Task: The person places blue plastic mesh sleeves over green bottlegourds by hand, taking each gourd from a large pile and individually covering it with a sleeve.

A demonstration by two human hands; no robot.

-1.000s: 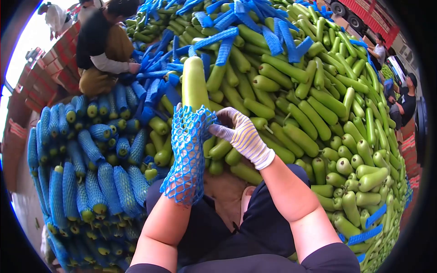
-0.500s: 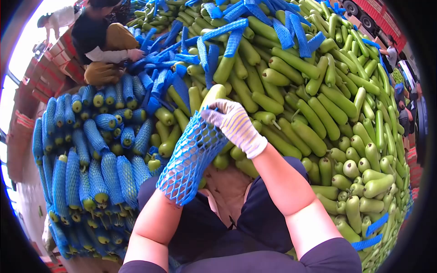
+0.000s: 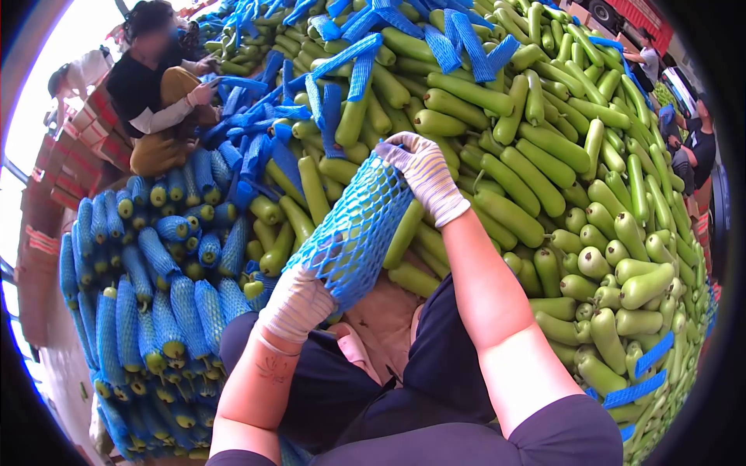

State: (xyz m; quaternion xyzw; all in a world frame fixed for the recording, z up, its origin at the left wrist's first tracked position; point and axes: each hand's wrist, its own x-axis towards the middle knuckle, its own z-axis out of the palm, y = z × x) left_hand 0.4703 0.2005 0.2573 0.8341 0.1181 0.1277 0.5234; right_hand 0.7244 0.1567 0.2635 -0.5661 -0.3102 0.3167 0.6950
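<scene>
A green gourd inside a blue mesh sleeve (image 3: 359, 225) lies tilted in front of me, its upper end up and to the right. At the sleeve's lower end is my left hand (image 3: 297, 304), in a striped glove, its fingers partly under the net and wrapped around that end. My right hand (image 3: 426, 172), gloved too, pinches the sleeve's top edge. The mesh now covers the gourd almost to its tip. Bare green gourds (image 3: 536, 182) are heaped just beyond my hands.
Sleeved gourds (image 3: 186, 311) are stacked at the left. Loose blue sleeves (image 3: 361, 62) lie over the heap's far part. A person (image 3: 148, 85) sits at the upper left beside cardboard boxes (image 3: 54, 194). Other people stand at the far right.
The sleeve has moved up over the gourd's top end. My left hand has slid out of most of the net, down to its lower end. My right hand has moved slightly up and right.
</scene>
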